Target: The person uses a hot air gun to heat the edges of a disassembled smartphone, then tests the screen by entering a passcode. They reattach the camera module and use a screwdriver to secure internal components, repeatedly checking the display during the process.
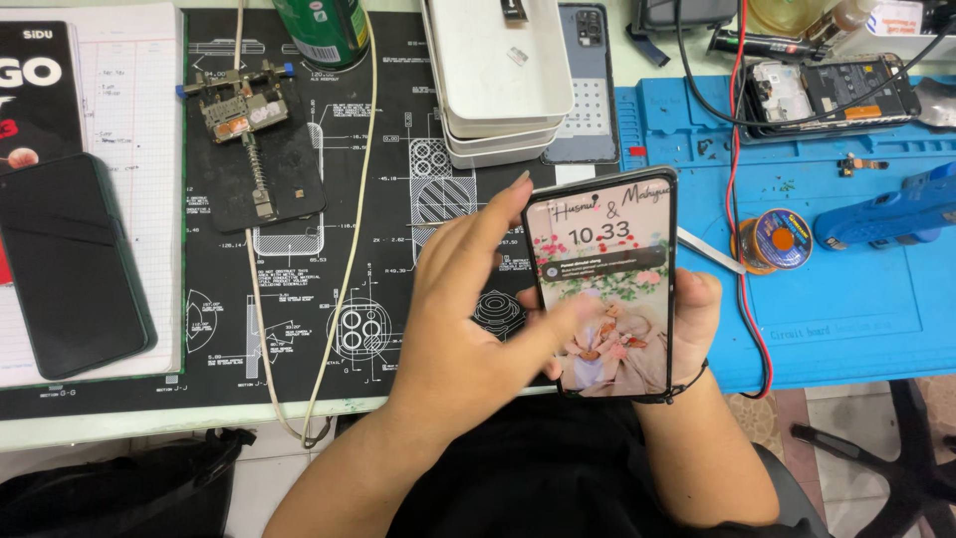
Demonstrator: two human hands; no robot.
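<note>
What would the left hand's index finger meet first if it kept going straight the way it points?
Probably the stack of white trays: the left hand has its index fingertip aimed up-right past the lit phone. Depth is unclear, so it might pass above them.

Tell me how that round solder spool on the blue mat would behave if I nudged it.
The solder spool looks to lie flat on its flange on the blue mat, so it would probably slide rather than roll. It seems compact and likely heavy for its size. Tipped on edge, it could roll.
</note>
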